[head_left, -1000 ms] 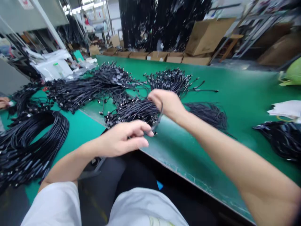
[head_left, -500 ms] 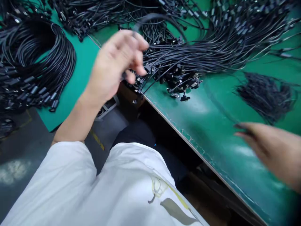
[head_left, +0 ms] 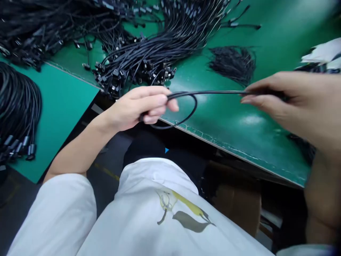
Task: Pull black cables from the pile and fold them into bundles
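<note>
A thin black cable point(head_left: 213, 92) runs almost level between my two hands, above the front edge of the green table. My left hand point(head_left: 149, 106) is closed around it, and a loop of the cable hangs beside those fingers. Farther right, my right hand point(head_left: 290, 99) pinches the cable between thumb and fingers; its grip partly hides the end. Behind my left hand lies a bundle of black cables point(head_left: 157, 49), with small connectors point(head_left: 160, 74) at its near end.
A coiled cable bundle point(head_left: 21, 103) lies on the left green surface point(head_left: 64, 106). More cables point(head_left: 53, 28) are heaped at the back left. Thin black strands point(head_left: 231, 64) lie on the green table point(head_left: 277, 46). A white item point(head_left: 325, 53) is at the right.
My left hand has moved lower and closed on the cable. My right hand has come up and the cable is now stretched between both hands. The view has swung right.
</note>
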`<state>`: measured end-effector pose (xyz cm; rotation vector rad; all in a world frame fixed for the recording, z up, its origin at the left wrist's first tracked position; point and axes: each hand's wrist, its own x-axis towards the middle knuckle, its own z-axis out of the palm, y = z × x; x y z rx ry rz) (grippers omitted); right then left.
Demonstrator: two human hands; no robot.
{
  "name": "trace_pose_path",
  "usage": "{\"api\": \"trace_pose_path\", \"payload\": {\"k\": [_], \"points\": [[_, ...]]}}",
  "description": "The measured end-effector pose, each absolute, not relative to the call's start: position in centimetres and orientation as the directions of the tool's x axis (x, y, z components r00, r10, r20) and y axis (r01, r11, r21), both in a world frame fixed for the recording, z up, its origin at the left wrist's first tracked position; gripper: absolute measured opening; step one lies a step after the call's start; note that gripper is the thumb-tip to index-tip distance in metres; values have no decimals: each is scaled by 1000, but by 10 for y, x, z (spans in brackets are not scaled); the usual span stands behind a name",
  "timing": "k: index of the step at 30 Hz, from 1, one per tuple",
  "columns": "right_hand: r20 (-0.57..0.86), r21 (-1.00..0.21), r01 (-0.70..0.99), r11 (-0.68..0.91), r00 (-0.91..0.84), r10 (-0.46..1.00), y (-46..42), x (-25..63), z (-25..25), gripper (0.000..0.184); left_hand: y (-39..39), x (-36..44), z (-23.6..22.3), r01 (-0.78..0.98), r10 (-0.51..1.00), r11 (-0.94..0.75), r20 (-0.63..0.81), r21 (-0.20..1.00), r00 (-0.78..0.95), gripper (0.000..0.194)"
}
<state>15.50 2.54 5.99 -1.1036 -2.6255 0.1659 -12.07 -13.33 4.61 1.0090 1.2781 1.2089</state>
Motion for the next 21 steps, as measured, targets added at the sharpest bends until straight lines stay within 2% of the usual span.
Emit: {"api": "trace_pose_path", "payload": {"k": [3,6,8,10,12,17,19,21], "points": [[242,-368,486,792,-773,587,27,172,41,62,-145,-137,48,-310,950,37,-130,950,-285,30],[338,-438,442,783,-726,599,25,182,23,48,-152,-142,55,-504,889,-156,-101,849,-446,28],[449,-392,438,809,-677,583,17,187,17,39,-153,-137,59,-612,886,-208,-118,763,-449,25],[548,-300,437,848,-648,528,8,193,16,35,-149,-129,61,-678,916,-171,-138,714,-377,24],[581,-240,446,862,-646,496,2,201,18,33,-143,-121,60,-700,948,-106,-141,707,-286,27],[594,-164,512,843,-631,498,6,227,15,32,-121,-106,60,-681,981,-25,-113,732,-158,24],[611,-57,578,814,-624,486,4,232,10,31,-106,-95,60,-631,981,-44,-86,774,-173,19],[604,68,636,768,-640,476,-5,229,7,27,-89,-76,55,-507,975,-96,-22,856,-222,18]]}}
